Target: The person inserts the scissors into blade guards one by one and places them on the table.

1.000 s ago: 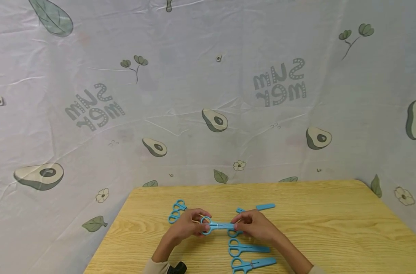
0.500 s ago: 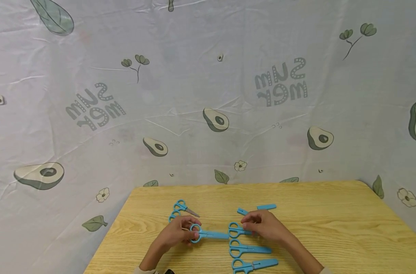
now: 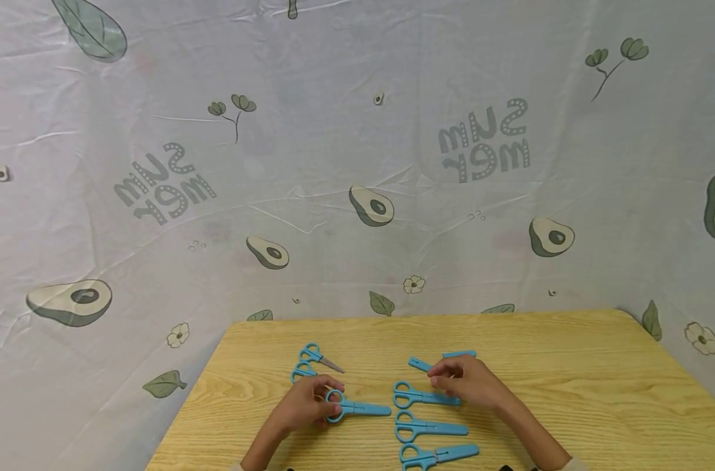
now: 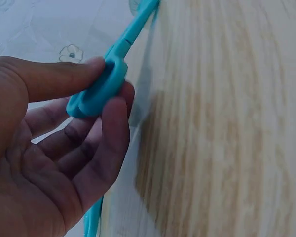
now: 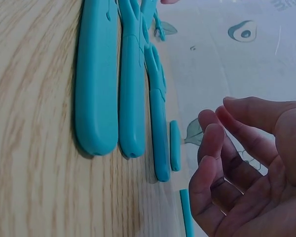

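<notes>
My left hand (image 3: 303, 402) pinches a pair of blue scissors (image 3: 366, 409) by the finger loops, thumb on top. A blue sheath covers their blades, which point right. In the left wrist view, the scissors (image 4: 101, 86) are tilted, with the tip away from the palm. My right hand (image 3: 475, 383) hovers with bent fingers and holds nothing. It is beside a loose blue blade sheath (image 3: 419, 364) and partly covers another sheath (image 3: 460, 354) behind it. Below it lie sheathed scissors (image 3: 416, 396), stacked above two more sheathed pairs, the middle scissors (image 3: 430, 428) and the front scissors (image 3: 442, 453).
At the table's left are scissors with a bare blade (image 3: 311, 354) and, just in front, another pair of scissors (image 3: 301, 371), partly hidden by my left hand. The wood-grain table (image 3: 569, 392) ends at a printed cloth backdrop (image 3: 310, 163).
Both hands were on the sheathed scissors; my right hand has let go and moved right, toward the loose sheaths. My left hand has drawn the scissors left and nearer me.
</notes>
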Demonstrator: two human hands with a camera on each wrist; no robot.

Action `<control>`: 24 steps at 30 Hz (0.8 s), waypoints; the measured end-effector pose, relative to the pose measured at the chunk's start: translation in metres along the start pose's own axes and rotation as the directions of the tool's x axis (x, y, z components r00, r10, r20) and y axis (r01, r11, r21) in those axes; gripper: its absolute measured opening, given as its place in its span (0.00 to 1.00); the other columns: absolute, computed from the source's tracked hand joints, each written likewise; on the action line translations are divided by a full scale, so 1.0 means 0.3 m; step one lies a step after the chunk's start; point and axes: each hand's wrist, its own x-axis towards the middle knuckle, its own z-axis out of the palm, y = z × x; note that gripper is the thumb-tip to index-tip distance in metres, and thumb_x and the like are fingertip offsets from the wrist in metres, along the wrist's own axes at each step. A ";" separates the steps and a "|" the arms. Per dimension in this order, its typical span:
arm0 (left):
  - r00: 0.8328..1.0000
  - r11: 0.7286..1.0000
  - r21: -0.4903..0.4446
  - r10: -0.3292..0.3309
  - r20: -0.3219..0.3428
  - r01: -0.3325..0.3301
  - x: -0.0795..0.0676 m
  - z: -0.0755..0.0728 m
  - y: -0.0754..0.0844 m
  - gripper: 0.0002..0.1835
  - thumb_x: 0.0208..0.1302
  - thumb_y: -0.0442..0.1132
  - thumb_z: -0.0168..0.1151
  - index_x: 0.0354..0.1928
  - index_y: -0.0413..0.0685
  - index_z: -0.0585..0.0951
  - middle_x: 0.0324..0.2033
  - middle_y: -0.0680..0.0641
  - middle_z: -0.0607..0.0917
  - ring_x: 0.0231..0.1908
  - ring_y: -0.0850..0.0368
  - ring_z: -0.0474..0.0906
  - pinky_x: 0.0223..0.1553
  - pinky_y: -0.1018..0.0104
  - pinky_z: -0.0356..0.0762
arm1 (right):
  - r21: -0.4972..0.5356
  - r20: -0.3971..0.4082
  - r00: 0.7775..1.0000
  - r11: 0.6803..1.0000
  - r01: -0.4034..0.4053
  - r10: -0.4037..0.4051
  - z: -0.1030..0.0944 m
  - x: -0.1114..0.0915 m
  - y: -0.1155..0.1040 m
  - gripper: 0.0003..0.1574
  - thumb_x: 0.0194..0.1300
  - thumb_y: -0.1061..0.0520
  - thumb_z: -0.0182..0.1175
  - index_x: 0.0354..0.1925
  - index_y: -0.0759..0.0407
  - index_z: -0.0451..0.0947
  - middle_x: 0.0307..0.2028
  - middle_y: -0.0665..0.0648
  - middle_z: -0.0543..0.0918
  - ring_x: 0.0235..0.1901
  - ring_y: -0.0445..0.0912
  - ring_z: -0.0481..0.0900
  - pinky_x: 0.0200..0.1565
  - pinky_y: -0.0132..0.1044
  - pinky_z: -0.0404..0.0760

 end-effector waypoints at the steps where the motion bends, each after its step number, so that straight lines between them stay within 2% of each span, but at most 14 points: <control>1: 1.000 1.000 0.028 0.008 -0.007 -0.008 -0.001 0.002 0.001 0.17 0.70 0.32 0.72 0.59 0.35 0.85 0.39 0.46 0.88 0.35 0.56 0.86 0.27 0.65 0.90 | 0.001 0.001 1.000 1.000 -0.002 0.002 -0.001 -0.001 -0.001 0.18 0.77 0.53 0.67 0.54 0.68 0.86 0.41 0.61 0.90 0.34 0.50 0.84 0.31 0.38 0.85; 7: 0.999 0.992 0.121 0.047 -0.024 -0.044 -0.011 0.010 0.017 0.16 0.70 0.31 0.72 0.58 0.36 0.86 0.41 0.44 0.89 0.36 0.56 0.86 0.27 0.65 0.88 | -0.004 0.006 1.000 1.000 0.007 -0.007 -0.007 -0.003 0.000 0.18 0.77 0.54 0.66 0.53 0.68 0.86 0.40 0.61 0.89 0.32 0.50 0.83 0.30 0.37 0.83; 12: 0.997 0.972 0.225 0.073 -0.031 -0.065 -0.015 0.009 0.032 0.17 0.70 0.34 0.73 0.58 0.38 0.86 0.45 0.44 0.91 0.43 0.53 0.89 0.38 0.66 0.88 | -0.015 0.010 1.000 1.000 0.027 -0.027 -0.015 -0.005 0.004 0.18 0.77 0.54 0.66 0.53 0.69 0.86 0.41 0.63 0.89 0.32 0.50 0.84 0.30 0.37 0.83; 16: 0.996 0.958 0.281 0.076 -0.035 -0.063 -0.021 0.005 0.045 0.17 0.70 0.37 0.74 0.58 0.39 0.87 0.48 0.42 0.92 0.47 0.48 0.90 0.45 0.62 0.91 | -0.028 0.007 1.000 0.999 0.028 -0.028 -0.020 -0.008 0.008 0.19 0.77 0.54 0.66 0.54 0.69 0.86 0.43 0.63 0.90 0.34 0.51 0.86 0.32 0.38 0.86; 24: 0.988 0.934 0.346 0.130 -0.083 -0.093 -0.032 -0.027 0.057 0.14 0.71 0.39 0.74 0.54 0.42 0.88 0.48 0.41 0.91 0.45 0.50 0.91 0.43 0.65 0.90 | -0.139 -0.047 0.998 0.990 0.035 -0.042 -0.031 -0.011 0.017 0.16 0.76 0.53 0.68 0.52 0.64 0.88 0.43 0.57 0.91 0.39 0.50 0.87 0.36 0.34 0.85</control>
